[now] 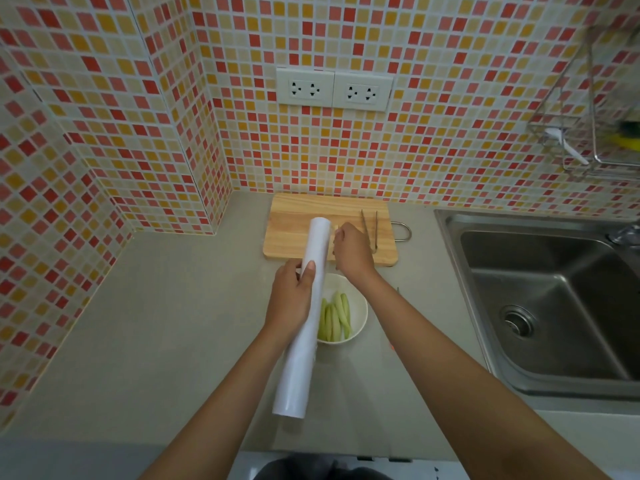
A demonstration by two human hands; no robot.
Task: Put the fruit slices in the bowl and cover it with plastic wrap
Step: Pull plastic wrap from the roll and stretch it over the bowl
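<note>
**Counter inventory: roll in hand, bowl filled**

- My left hand [292, 299]: wrapped round the roll of plastic wrap [304, 317] near its middle, thumb laid along the tube, holding it raised over the counter [156, 323]. The roll runs lengthwise away from me, far end over the cutting board [294, 216], near end toward my body.
- My right hand [353, 251]: fingers curled in at the roll's right side near its far end, tips drawn together as in a pinch (whether they have hold of the film's edge I cannot tell; no loose sheet shows).
- Hands are near each other, one on either side of the roll, not touching.
- Bowl [358, 310]: white, on the counter just in front of the cutting board, its left part hidden behind the roll and my left hand.
- Fruit slices [334, 318]: pale green, long and narrow, lying together inside the bowl. Bowl appears uncovered.
- Cutting board: wooden, against the tiled wall [104, 133], with a metal loop handle at its right end.
- Tongs [370, 230]: metal, lying on the right part of the board.
- Sink [540, 306]: stainless steel, to the right.
- Double outlet [334, 90]: on the wall above the board.
- Wire rack [588, 147]: hung upper right.
</note>
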